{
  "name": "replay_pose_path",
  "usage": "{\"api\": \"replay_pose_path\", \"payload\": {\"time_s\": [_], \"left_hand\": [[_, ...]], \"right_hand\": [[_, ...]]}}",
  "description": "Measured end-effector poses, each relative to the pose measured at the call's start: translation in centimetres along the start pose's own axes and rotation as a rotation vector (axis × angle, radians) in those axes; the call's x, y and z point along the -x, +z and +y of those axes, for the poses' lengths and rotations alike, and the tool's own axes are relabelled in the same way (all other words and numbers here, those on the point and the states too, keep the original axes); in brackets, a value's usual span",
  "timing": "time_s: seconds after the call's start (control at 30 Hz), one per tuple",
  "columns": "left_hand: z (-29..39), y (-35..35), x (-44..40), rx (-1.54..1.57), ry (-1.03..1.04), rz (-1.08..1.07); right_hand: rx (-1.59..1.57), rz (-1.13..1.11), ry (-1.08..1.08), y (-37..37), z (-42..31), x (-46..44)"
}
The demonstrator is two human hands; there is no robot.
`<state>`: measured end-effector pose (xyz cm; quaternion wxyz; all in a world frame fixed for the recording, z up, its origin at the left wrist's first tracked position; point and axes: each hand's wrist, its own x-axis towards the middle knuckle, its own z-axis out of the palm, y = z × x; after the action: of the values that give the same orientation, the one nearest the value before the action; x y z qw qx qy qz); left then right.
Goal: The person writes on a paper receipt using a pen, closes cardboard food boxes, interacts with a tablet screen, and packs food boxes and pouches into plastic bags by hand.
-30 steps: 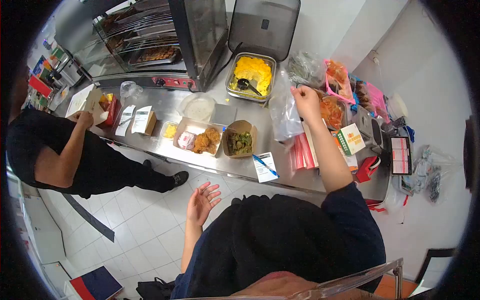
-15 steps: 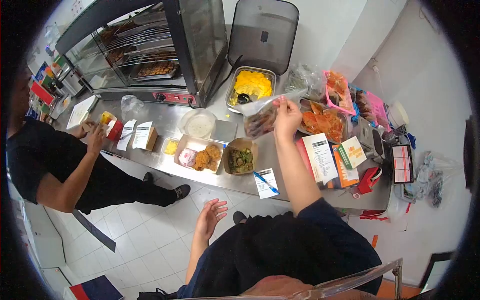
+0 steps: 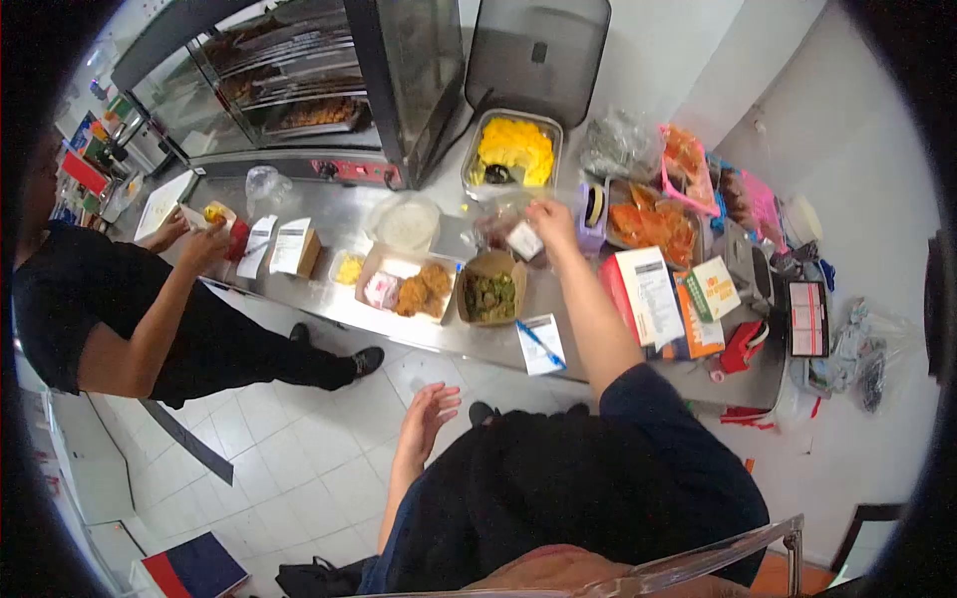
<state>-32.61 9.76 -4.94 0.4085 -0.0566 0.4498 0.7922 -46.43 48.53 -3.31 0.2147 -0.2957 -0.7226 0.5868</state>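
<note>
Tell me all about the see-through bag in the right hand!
The clear bag looks like thin, crinkly plastic. Dark reddish contents show inside, too blurry to name, with a white patch near its right side. The right hand pinches its upper right part. It is above the steel counter, beyond the box of greens; whether it touches either, I can't tell.

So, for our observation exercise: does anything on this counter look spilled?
A small yellow scrap lies on the metal counter, just outside the container of yellow food; its matching colour suggests a spill.
</note>
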Motion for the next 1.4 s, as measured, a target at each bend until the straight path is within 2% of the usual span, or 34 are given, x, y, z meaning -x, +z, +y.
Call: {"api": "replay_pose_path", "payload": {"time_s": [0.03, 0.1, 0.17, 0.23, 0.3, 0.33, 0.4, 0.43, 0.5, 0.53, 0.63, 0.67, 0.77, 0.8, 0.87, 0.9, 0.97, 1.03, 1.07, 1.17, 1.37, 1.4], "left_hand": [[0.0, 0.0, 0.0, -0.044, 0.004, 0.011], [0.0, 0.5, -0.4, -0.128, 0.019, 0.024], [-0.4, 1.2, -1.6, -0.28, 0.033, 0.005], [-2.2, 1.7, -3.3, -0.524, 0.115, -0.07], [-2.5, 3.7, -5.4, -1.084, 0.44, -0.187], [-2.6, 4.8, -6.6, -1.36, 0.609, -0.249], [-3.7, 6.9, -9.1, -1.504, 0.735, -0.293], [-4.3, 7.6, -9.9, -1.574, 0.795, -0.318], [-6.5, 7.5, -11.9, -1.632, 0.779, -0.274], [-7.1, 7.7, -12.7, -1.66, 0.775, -0.248], [-7.7, 8.0, -13.9, -1.644, 0.749, -0.186], [-7.7, 7.9, -14.3, -1.669, 0.74, -0.159], [-7.5, 8.1, -15.1, -1.666, 0.717, -0.098], [-7.4, 8.5, -15.1, -1.677, 0.707, -0.082], [-7.4, 8.5, -15.1, -1.688, 0.681, -0.084], [-7.4, 8.5, -15.1, -1.695, 0.67, -0.081], [-7.6, 8.4, -15.2, -1.735, 0.724, -0.068], [-7.6, 8.6, -15.2, -1.76, 0.752, -0.074], [-7.6, 8.6, -15.1, -1.755, 0.735, -0.072], [-7.5, 8.8, -15.1, -1.746, 0.697, -0.059], [-7.4, 8.8, -15.2, -1.727, 0.649, -0.07], [-7.4, 8.8, -15.2, -1.722, 0.645, -0.068]], "right_hand": [[0.236, -0.015, -0.077, -0.9, 1.4, -0.2], [0.093, 0.08, -0.241, -2.1, 4.6, 1.8], [0.267, -0.039, -0.18, -4.8, 2.4, 8.6], [0.437, -0.205, -0.098, -6.4, 6.3, 13.5], [0.54, -0.335, -0.058, -6.9, 7.7, 17.3], [0.551, -0.324, -0.144, -6.8, 8.3, 17.9], [0.573, -0.309, -0.314, -6.4, 9.5, 18.7], [0.526, -0.317, -0.251, -6.3, 9.8, 18.6], [0.432, -0.329, -0.127, -6.4, 10.0, 18.0], [0.375, -0.357, 0.014, -7.1, 9.5, 18.1], [-0.431, -0.34, 0.43, -10.2, 7.6, 18.7], [-0.813, -0.408, 0.574, -11.7, 6.8, 18.9], [-1.084, -0.279, 0.591, -12.3, 6.5, 20.3], [-0.868, -0.256, 0.521, -11.3, 6.3, 20.4], [-0.784, -0.387, 0.243, -10.3, 12.9, 20.4], [-0.74, -0.455, 0.102, -9.5, 13.2, 19.9], [-0.25, -0.399, 0.079, -9.4, 13.2, 19.5], [-0.021, -0.229, -0.015, -6.4, 10.5, 19.8], [0.009, -0.137, -0.117, -5.7, 11.7, 19.7], [0.134, -0.216, -0.069, -6.5, 12.7, 19.6], [0.178, -0.261, -0.391, -5.8, 13.1, 18.9], [0.189, -0.21, -0.372, -5.7, 13.0, 18.9]]}}
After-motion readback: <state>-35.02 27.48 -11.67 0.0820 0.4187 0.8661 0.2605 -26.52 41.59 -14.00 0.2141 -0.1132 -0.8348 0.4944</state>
